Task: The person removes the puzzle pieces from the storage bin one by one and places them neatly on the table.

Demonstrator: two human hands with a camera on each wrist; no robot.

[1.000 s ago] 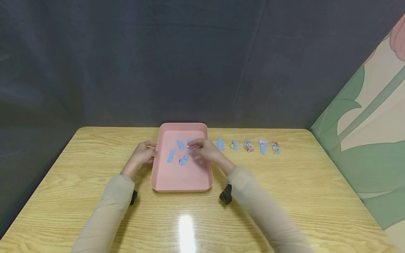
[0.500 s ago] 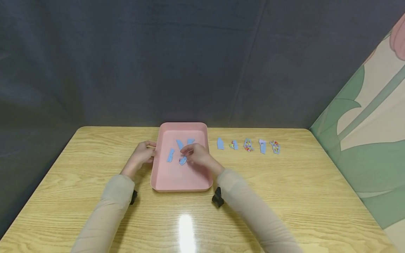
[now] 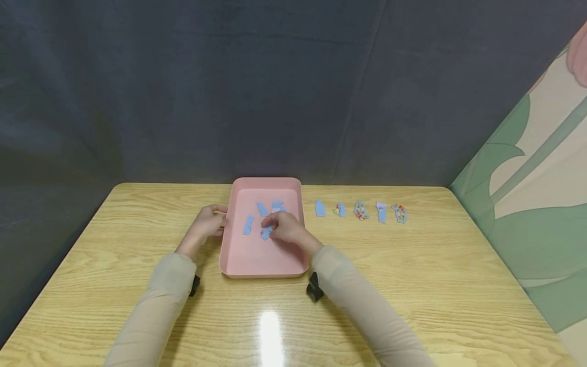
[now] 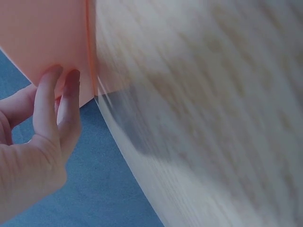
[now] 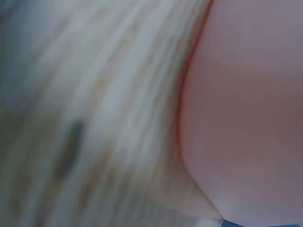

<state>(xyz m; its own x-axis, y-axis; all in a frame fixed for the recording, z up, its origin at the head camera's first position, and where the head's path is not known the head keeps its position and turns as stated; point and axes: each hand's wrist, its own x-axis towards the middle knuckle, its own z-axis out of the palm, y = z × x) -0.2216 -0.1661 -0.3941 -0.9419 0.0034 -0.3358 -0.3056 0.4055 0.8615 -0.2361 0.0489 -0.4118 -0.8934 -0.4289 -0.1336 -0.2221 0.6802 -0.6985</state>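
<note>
A pink tray [image 3: 257, 260] stands on the wooden table with several light-blue puzzle pieces in it. My left hand [image 3: 205, 224] holds the tray's left side; in the left wrist view its fingers [image 4: 46, 101] lie against the outer wall. Inside the tray, my right hand [image 3: 285, 227] has its bent fingers over a blue piece [image 3: 266, 233], and part of that piece is covered. Whether it is pinched I cannot tell. To its left lies a narrow blue piece [image 3: 248, 225]. Farther back are a slanted blue piece [image 3: 262, 209] and a blue and pale-lilac piece [image 3: 277, 205].
Several pieces form a row right of the tray: a plain blue piece [image 3: 320, 208], a small blue piece with a colourful patch [image 3: 340, 209], a multicoloured piece [image 3: 359, 210], a blue and lilac piece [image 3: 381, 213] and another multicoloured piece [image 3: 400, 213]. A dark curtain [image 3: 284, 92] hangs behind.
My right hand has come from the back-right piece, forward and a little left, to the front piece. The left hand has stayed at the tray's side.
</note>
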